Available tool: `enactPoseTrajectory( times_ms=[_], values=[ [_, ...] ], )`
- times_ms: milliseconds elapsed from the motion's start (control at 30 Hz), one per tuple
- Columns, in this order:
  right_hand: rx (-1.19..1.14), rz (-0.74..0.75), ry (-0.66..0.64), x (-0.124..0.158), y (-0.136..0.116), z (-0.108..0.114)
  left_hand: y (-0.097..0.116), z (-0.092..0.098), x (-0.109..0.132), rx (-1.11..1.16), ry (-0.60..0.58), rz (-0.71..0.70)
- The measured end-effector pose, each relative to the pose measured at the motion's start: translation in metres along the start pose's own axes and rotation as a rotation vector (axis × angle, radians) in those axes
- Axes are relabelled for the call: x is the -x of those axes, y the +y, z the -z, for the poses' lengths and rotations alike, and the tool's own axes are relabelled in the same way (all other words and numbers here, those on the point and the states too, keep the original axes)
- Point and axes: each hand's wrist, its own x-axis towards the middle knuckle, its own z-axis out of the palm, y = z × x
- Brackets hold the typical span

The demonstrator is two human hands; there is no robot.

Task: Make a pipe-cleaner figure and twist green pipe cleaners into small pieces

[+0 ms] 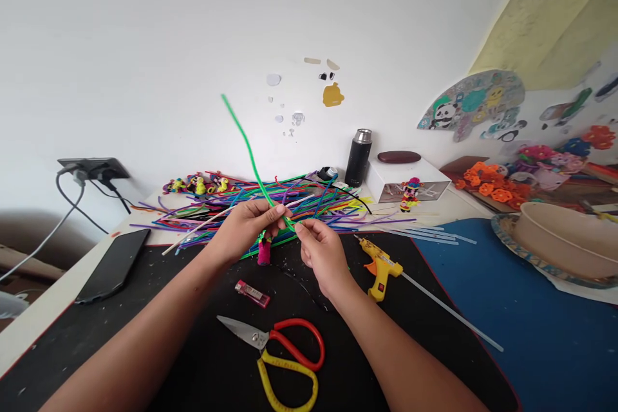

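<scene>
A green pipe cleaner (pixel 250 153) is held between my two hands above the black mat. My left hand (pixel 255 222) pinches it, and its long free end rises up and to the left. My right hand (pixel 321 248) pinches the short lower end, where the green strand looks bent or twisted. A small magenta pipe-cleaner figure (pixel 264 250) shows just below my left fingers; whether it is held or stands on the mat, I cannot tell. Scissors (pixel 261 338) with one red and one yellow handle lie open nearer to me, beside a pink lighter (pixel 252 293).
Many coloured pipe cleaners (pixel 203 206) are heaped behind my hands. To the right lie a yellow glue gun (pixel 380 267) and clear glue sticks (pixel 429 232). A phone (pixel 114 265) is at left. A black flask (pixel 358 158), white box (pixel 408 177) and bowl (pixel 564 244) stand farther off.
</scene>
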Motion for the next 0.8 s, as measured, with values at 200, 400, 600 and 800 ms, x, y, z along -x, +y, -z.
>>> enactPoseTrajectory(
  times_ms=[200,400,600,800],
  values=[
    [-0.042,0.011,0.039,-0.002,-0.001,0.001,-0.002,-0.004,0.001,0.063,-0.026,0.017],
    [-0.121,0.021,0.116,-0.008,-0.003,0.006,-0.005,0.010,-0.006,0.332,0.095,0.066],
    [-0.177,0.048,0.157,-0.012,-0.010,0.013,0.000,0.041,-0.012,0.448,0.219,-0.004],
    [-0.253,0.077,0.215,-0.018,-0.017,0.021,-0.006,0.059,-0.013,0.421,0.166,0.050]
  ],
)
